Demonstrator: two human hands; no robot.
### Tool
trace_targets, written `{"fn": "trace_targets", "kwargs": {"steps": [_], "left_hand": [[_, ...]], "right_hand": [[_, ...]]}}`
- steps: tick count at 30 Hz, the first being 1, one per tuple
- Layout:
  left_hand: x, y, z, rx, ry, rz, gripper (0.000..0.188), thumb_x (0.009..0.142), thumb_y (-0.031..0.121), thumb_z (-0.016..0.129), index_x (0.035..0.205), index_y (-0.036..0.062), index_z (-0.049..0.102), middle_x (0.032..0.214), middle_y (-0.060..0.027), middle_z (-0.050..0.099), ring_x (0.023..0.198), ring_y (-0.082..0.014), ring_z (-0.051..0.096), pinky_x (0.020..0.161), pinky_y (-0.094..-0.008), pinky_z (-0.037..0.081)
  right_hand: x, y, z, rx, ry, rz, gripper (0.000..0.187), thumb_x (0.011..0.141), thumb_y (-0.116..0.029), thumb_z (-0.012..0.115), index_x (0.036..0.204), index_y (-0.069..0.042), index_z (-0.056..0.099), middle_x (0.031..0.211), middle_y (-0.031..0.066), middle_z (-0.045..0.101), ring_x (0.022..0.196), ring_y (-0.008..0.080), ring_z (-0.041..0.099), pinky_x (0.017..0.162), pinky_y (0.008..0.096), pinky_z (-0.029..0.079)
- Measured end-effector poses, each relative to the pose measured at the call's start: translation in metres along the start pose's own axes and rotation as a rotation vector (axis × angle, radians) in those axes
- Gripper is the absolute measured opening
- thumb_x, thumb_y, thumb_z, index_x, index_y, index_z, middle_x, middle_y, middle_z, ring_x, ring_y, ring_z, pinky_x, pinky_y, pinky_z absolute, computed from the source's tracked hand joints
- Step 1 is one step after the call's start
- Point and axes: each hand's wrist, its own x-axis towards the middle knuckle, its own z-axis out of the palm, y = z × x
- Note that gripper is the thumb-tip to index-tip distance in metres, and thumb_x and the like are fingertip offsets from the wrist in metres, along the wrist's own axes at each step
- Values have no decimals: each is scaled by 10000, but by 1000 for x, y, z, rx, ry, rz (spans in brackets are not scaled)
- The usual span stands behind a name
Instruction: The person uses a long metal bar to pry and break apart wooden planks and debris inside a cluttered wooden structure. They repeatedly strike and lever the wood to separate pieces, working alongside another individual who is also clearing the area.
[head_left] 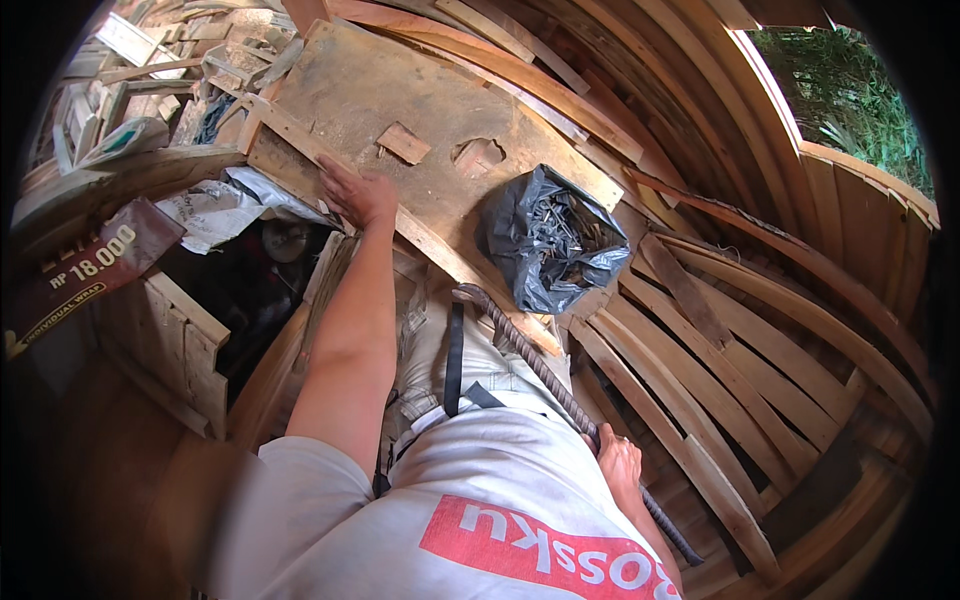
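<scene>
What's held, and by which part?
Right hand grips the ribbed bar partway along its shaft, not the bent end. Left hand rests on the wooden edge.

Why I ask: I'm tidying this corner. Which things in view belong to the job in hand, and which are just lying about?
Likely in use:
- ribbed metal bar, in the right hand
- wooden panel, left hand on its edge
- black bag of metal bits, perhaps

Apparently lying about:
- small wood block
- whitish sack
- dark plank
</scene>
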Motion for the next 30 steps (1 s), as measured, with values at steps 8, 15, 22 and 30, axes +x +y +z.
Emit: {"fn": "trace_targets", "kwargs": {"steps": [8,15,22,30], "left_hand": [[0,2,-4,-28,4,25,769,869,184,509,1524,64,125,1488,-252,287,1375,-388,304,1144,-476,179],[1,2,-4,-16,20,18,761,866,174,506,1518,45,135,1481,-257,294,1371,-370,320,1147,-468,179],[1,0,-9,-55,-12,35,759,882,213,496,1518,38,119,1503,-265,258,1386,-368,298,1156,-474,159],[-8,-14,-50,-273,-65,246,684,896,169,520,1487,18,211,1501,-243,271,1385,-375,293,1143,-460,216]], "right_hand": [[20,22,44,34,74,-23,369,873,-392,629,798,-40,545,644,241,629,664,398,657,631,482,501],[62,54,71,47,149,-104,414,872,-421,628,754,-33,542,646,219,625,665,394,643,627,471,496],[97,71,79,84,135,-159,469,882,-491,585,795,-32,548,703,236,634,765,408,641,725,492,479],[107,75,76,110,153,-209,512,892,-535,545,784,-35,515,705,241,629,769,419,631,738,502,467]]}}
